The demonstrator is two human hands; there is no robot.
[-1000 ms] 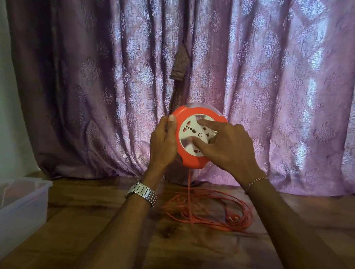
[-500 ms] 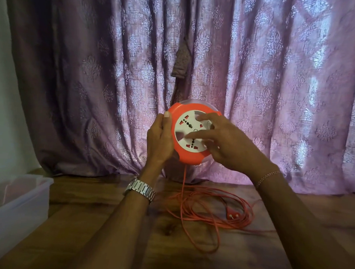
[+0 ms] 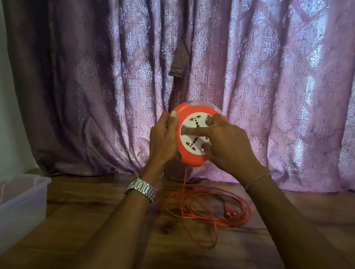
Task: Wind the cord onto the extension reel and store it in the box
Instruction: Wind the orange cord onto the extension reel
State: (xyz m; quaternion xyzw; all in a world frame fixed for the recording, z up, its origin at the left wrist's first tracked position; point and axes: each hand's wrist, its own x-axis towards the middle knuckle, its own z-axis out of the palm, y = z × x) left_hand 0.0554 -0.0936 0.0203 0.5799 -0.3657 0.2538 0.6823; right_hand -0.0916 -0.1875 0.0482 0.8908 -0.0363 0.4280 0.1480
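Note:
I hold an orange extension reel [image 3: 188,159] with a white socket face upright in the air before the curtain. My left hand [image 3: 163,138] grips its left rim, thumb on the front edge. My right hand [image 3: 225,145] lies on the white face, index finger stretched across it and the other fingers curled onto the disc. An orange cord [image 3: 201,215] hangs from the reel's underside and lies in loose loops on the wooden table [image 3: 105,243]. Its plug [image 3: 230,213] rests among the loops at the right.
A clear plastic box [image 3: 14,204] stands open at the table's left edge. A purple patterned curtain [image 3: 277,88] hangs close behind the table, with a white wall at the far left.
My right hand has turned on the socket face, the index finger now pointing left across it. The cord loops on the table have shifted slightly.

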